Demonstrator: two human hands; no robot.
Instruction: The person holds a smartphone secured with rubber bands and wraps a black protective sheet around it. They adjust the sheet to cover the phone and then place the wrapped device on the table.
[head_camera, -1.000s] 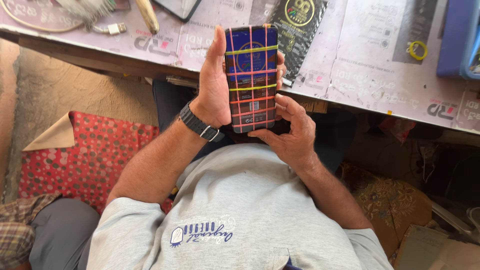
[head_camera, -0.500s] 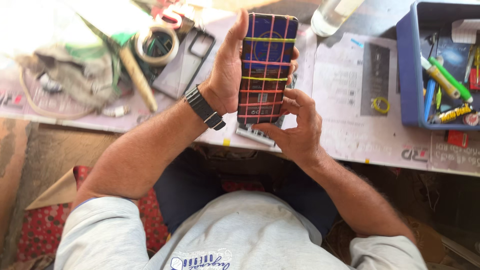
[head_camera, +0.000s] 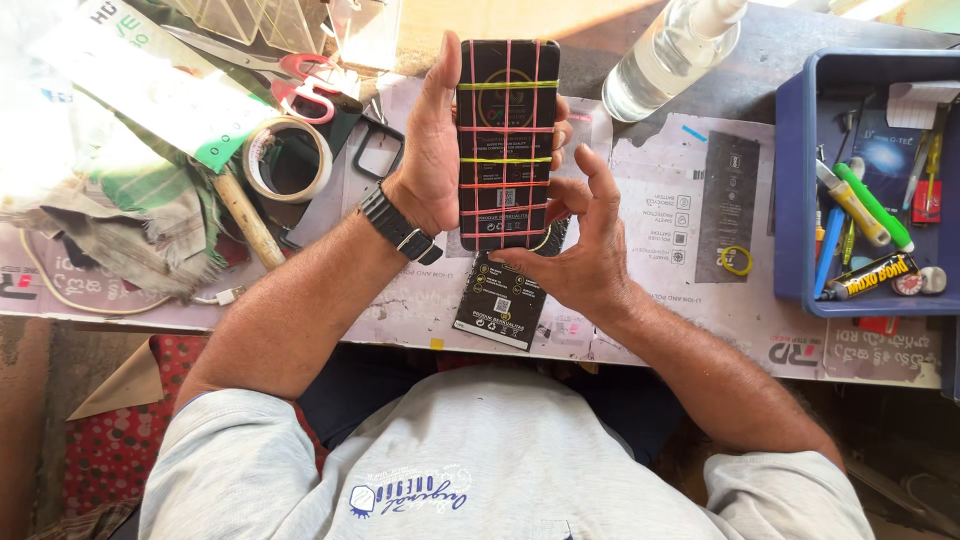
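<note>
Lifted a little higher over the workbench (head_camera: 660, 330) since half a second ago, with the view now tipped further forward so that more of the clutter beyond the hands shows. Left hand (head_camera: 430, 150) curled round the left edge of the phone (head_camera: 505, 145), thumb up along its side, palm behind it; upright, dark face toward the camera, criss-crossed with red and yellow rubber bands (head_camera: 505, 185). Right hand (head_camera: 585, 255) below and to the right of the phone, thumb and a fingertip closed together at the lower right corner, seemingly pinching a yellow band there, though hard to tell band from finger at that spot; remaining fingers loosely spread upward. Directly beneath the right hand, flat on the bench, a black square packet (head_camera: 500, 305). Further to the right of it, a small yellow ring (head_camera: 737, 261) lying loose, then a blue tray (head_camera: 795, 180) full of tools. Beyond the left hand, a roll of tape (head_camera: 290, 158) and red-handled scissors (head_camera: 305, 80); beyond the phone, a clear bottle (head_camera: 670, 55). Likely trouble from here: a stretched band snapping back or slipping off the corner and flying loose, or a one-sided grip letting the phone twist and drop onto the bench if pulled too hard.
</note>
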